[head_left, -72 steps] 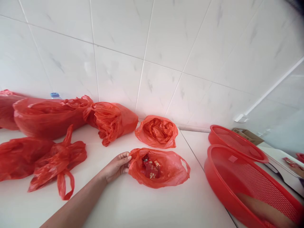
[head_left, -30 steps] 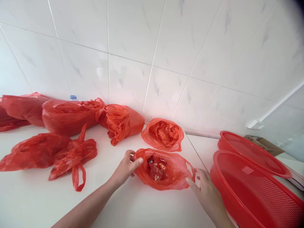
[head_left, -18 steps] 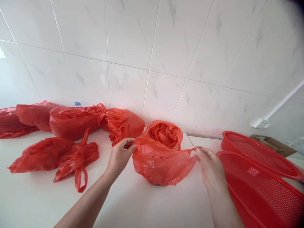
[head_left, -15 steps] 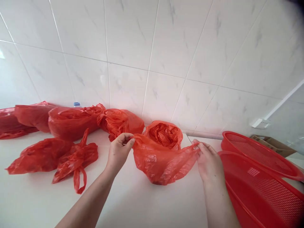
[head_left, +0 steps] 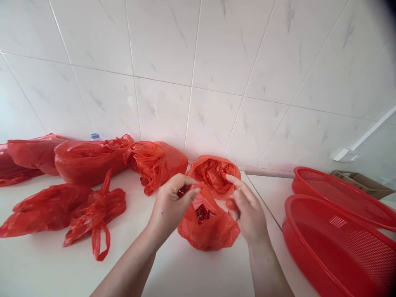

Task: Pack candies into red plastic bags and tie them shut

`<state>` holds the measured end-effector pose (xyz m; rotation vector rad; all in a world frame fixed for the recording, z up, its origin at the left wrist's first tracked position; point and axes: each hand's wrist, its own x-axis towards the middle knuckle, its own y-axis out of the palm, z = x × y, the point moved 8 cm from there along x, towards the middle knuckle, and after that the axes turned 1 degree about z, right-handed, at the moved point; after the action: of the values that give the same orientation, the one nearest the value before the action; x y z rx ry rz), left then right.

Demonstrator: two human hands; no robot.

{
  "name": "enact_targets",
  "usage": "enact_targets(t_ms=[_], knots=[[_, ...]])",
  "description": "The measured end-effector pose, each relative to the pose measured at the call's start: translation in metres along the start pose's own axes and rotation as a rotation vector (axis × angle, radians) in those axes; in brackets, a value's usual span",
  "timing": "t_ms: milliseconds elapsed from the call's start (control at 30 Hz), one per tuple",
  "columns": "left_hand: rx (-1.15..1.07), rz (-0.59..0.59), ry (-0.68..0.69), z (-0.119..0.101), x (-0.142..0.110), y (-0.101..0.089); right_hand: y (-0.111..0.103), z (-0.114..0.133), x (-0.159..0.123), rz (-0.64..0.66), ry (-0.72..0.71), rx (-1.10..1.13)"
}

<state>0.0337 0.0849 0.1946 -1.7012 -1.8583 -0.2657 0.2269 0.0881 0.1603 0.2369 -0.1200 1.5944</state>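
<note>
L hand point(head_left: 196, 186) + R hand point(head_left: 230, 194) on red bag point(head_left: 210, 239)

Wall point(head_left: 161, 41), lgst: white veined tile, shuts off whole back. Table point(head_left: 192, 274) next, white; top shows fwd of bag down to pic's btm edge, & L twd tied bag point(head_left: 100, 210). Dark seam runs from near wall fwd to front basket point(head_left: 318, 237), R of R hand.

Front basket: red, part mesh, cut off by pic's R edge; near L rim just past seam. Strip of table shows btwn it & R forearm. Rear basket point(head_left: 340, 196) behind, rims v. close; can't tell if touching.

Wall bags point(head_left: 89, 163), red, crowd back L, so little room there. Lumpy bag point(head_left: 46, 210) & tied bag lie fwd of them, one against the other; tied bag's loop sticks out fwd.

Bag: on table, mid pic, mouth open, btwn hands. Rear bag point(head_left: 216, 175) just behind, also open, crumpled red film in it; next to no gap.

L fingers: thumb + index narrow, bag film btwn tips. R fingers: index out straight, bag film nipped by thumb & curled fingers.

Box point(head_left: 368, 183), brown, past rear basket. White fitting point(head_left: 345, 155) low on wall. Packets point(head_left: 201, 213), dk red, inside bag. Cap point(head_left: 95, 136), blue, behind wall bags.
</note>
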Motion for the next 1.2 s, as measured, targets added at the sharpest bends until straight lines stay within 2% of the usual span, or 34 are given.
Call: enact_targets(t_ms=[100, 167, 233, 267, 333, 400, 500, 567, 667, 833, 933, 1033, 1100, 1200], knots=[[-0.233, 0.185, -0.060, 0.000, -0.007, 0.028, 0.035, -0.002, -0.014, 0.287, 0.082, -0.162], [-0.376, 0.273, -0.096, -0.002, -0.011, 0.041, 0.047, -0.006, -0.017, 0.366, 0.101, -0.186], [-0.445, 0.287, -0.078, -0.006, -0.013, 0.042, 0.045, -0.010, -0.011, 0.313, 0.093, -0.206], [-0.435, 0.252, -0.053, -0.008, -0.012, 0.037, 0.041, -0.012, -0.007, 0.264, 0.077, -0.216], [-0.321, 0.149, 0.019, -0.010, -0.010, 0.024, 0.030, -0.015, 0.000, 0.166, 0.060, -0.217], [-0.125, 0.097, 0.122, -0.015, -0.010, 0.018, 0.022, -0.019, 0.004, 0.098, 0.064, -0.193], [0.098, 0.191, 0.258, -0.020, -0.015, 0.032, 0.018, -0.024, 0.005, 0.048, 0.096, -0.130], [0.188, 0.272, 0.288, -0.018, -0.019, 0.045, 0.021, -0.026, 0.004, 0.066, 0.116, -0.105], [0.299, 0.296, 0.287, -0.011, -0.019, 0.053, 0.026, -0.027, 0.002, 0.146, 0.140, -0.124], [0.367, 0.194, 0.191, 0.002, -0.008, 0.037, 0.013, -0.027, 0.004, 0.206, 0.154, -0.117], [0.272, 0.186, 0.231, -0.002, -0.010, 0.035, 0.008, -0.028, 0.005, 0.192, 0.162, -0.112], [0.271, 0.279, 0.323, -0.009, -0.019, 0.050, 0.015, -0.029, 0.005, 0.210, 0.157, -0.091], [0.334, 0.327, 0.337, -0.007, -0.023, 0.060, 0.022, -0.029, 0.005, 0.229, 0.150, -0.079], [0.380, 0.319, 0.315, -0.001, -0.022, 0.063, 0.026, -0.029, 0.005, 0.248, 0.147, -0.121]])
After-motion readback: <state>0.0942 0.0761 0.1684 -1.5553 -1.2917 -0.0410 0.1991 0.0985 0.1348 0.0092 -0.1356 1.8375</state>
